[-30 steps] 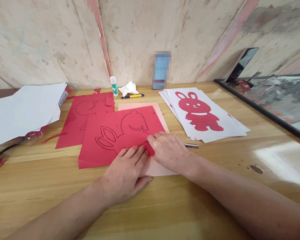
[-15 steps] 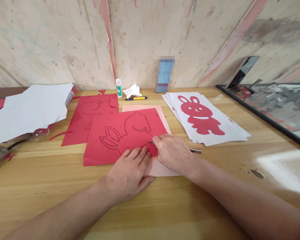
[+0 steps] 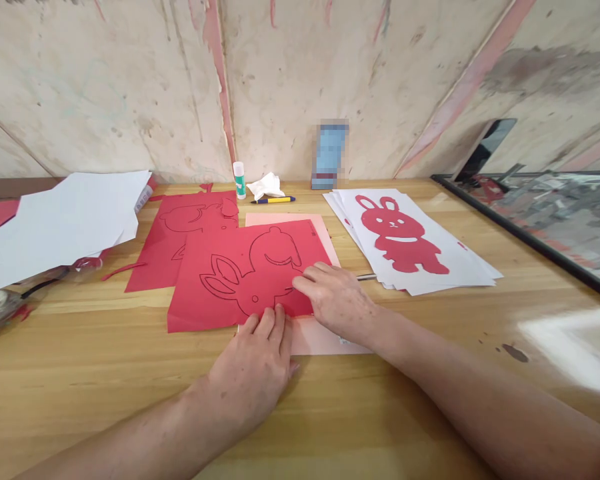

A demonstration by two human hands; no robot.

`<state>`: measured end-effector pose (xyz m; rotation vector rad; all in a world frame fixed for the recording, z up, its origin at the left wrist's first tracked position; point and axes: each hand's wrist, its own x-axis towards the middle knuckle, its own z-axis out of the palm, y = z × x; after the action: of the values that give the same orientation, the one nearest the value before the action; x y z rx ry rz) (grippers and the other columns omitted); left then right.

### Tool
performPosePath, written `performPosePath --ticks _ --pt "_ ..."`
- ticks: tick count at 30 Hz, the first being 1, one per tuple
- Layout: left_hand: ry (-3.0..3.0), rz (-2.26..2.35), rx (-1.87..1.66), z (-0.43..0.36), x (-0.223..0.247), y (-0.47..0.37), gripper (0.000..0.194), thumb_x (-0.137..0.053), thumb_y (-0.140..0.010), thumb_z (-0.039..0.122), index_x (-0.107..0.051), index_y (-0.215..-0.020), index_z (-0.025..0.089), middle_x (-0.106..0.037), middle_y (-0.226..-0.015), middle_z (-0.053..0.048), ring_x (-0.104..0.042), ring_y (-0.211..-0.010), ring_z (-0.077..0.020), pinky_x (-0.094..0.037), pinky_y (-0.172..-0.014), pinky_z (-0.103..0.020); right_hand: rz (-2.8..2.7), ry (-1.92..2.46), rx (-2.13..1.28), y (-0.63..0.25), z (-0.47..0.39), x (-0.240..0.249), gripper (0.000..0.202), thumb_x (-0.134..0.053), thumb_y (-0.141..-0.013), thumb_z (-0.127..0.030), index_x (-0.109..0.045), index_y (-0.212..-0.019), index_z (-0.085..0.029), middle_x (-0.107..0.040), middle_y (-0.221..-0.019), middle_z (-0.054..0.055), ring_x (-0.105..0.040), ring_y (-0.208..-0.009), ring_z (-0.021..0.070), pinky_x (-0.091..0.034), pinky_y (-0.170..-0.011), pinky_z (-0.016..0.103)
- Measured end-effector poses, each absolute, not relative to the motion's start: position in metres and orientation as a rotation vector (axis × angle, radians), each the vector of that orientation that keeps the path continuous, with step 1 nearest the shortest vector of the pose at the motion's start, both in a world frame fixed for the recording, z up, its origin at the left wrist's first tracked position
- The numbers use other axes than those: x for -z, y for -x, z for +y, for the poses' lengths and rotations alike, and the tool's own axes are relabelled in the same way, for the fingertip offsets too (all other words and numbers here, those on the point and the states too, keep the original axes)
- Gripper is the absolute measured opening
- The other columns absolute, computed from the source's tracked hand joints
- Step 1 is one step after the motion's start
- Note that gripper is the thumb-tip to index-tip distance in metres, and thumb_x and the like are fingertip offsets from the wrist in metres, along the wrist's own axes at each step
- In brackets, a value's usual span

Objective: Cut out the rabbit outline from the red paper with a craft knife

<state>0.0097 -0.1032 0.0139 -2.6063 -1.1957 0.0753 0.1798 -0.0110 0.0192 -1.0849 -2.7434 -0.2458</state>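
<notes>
A red sheet (image 3: 205, 267) with a rabbit outline lies on a pink sheet (image 3: 330, 339) and partly over another red sheet (image 3: 150, 260). My left hand (image 3: 260, 357) presses its fingertips on the lower edge of the front red sheet, fingers extended and holding nothing. At that sheet's right side, my right hand (image 3: 337, 297) is closed round a thin metal-coloured craft knife (image 3: 366, 277), whose rear end sticks out past the knuckles. The blade's tip is too small to make out clearly beside the outline.
Stacked white sheets (image 3: 430, 240) with a red rabbit cutout lie at right, near a black-framed panel (image 3: 540, 240). Behind are a glue stick (image 3: 239, 181), crumpled tissue (image 3: 267, 185), a pen (image 3: 275, 200) and a blurred upright phone (image 3: 329, 155). White papers (image 3: 70, 213) lie left.
My left hand has slid slightly down and left, uncovering more of the rabbit's face. My right hand has shifted slightly left, and the knife's rear end has swung up and away from me.
</notes>
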Motion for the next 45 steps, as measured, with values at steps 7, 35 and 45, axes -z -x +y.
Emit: performPosePath --ticks 7,35,45 --pt "2.616 -1.185 0.017 -0.1 -0.011 -0.01 0.049 -0.042 -0.091 0.034 -0.052 -0.124 -0.001 -0.056 -0.124 -0.023 -0.053 -0.112 -0.0338 -0.044 -0.089 -0.044 -2.756 0.938 0.265 -0.178 -0.009 -0.016 0.023 -0.044 -0.072 0.0 -0.059 -0.074 -0.017 -0.055 -0.071 0.005 -0.04 -0.069 0.0166 -0.024 -0.06 0.029" --pt "2.594 -1.16 0.132 -0.098 -0.006 -0.01 0.051 -0.044 -0.09 0.034 -0.051 -0.124 -0.005 -0.056 -0.122 -0.026 -0.053 -0.113 -0.0348 -0.043 -0.091 -0.044 -2.798 0.959 0.292 -0.164 -0.015 -0.017 0.018 -0.048 -0.076 -0.005 -0.061 -0.076 -0.017 -0.06 -0.073 0.005 -0.045 -0.071 0.0165 -0.026 -0.057 0.029" --pt "2.6 -1.147 0.125 -0.097 -0.009 -0.01 0.053 -0.047 -0.088 0.035 -0.051 -0.124 -0.004 -0.057 -0.12 -0.024 -0.052 -0.112 -0.035 -0.044 -0.091 -0.044 -2.754 0.919 0.326 -0.164 -0.015 -0.014 0.017 -0.049 -0.074 -0.004 -0.06 -0.074 -0.017 -0.059 -0.07 0.004 -0.045 -0.069 0.0168 -0.025 -0.055 0.029"
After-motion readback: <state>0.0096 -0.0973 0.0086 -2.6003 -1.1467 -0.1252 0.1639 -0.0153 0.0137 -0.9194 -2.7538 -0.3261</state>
